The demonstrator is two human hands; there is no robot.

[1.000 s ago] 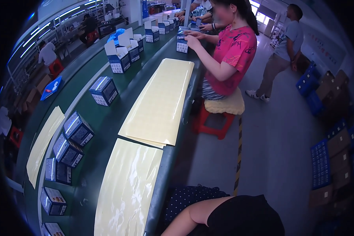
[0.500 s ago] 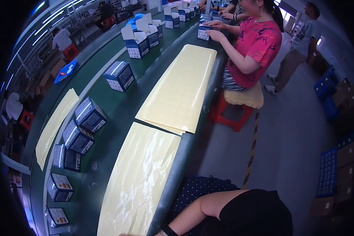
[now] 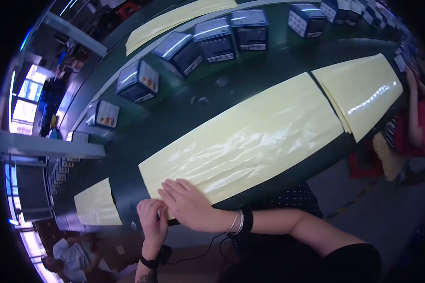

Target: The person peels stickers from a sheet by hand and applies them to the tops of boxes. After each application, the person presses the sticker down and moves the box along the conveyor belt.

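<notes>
A long, glossy yellow sheet (image 3: pixel 250 137), rippled along its near side, lies on the dark green work surface (image 3: pixel 132 146). My left hand (image 3: pixel 153 219) has its fingers curled over the sheet's near left corner and closed on it. Right beside it, my right hand (image 3: pixel 186 205) lies on the sheet with its fingers stretched out. The fingertips of both hands almost meet; the sheet's corner beneath them is hidden.
Further yellow sheets lie to the right (image 3: pixel 363 94), to the left (image 3: pixel 97 203) and at the far side (image 3: pixel 174 21). Blue printed boxes (image 3: pixel 212 40) stand in a curved row beyond the sheet. A grey metal post (image 3: pixel 52 145) juts in at left. A co-worker (image 3: pixel 418 104) sits at far right.
My view has swung left and down, so the sheet now runs across it. Both hands now show at the sheet's near left corner; before, they were mostly below the picture's edge.
</notes>
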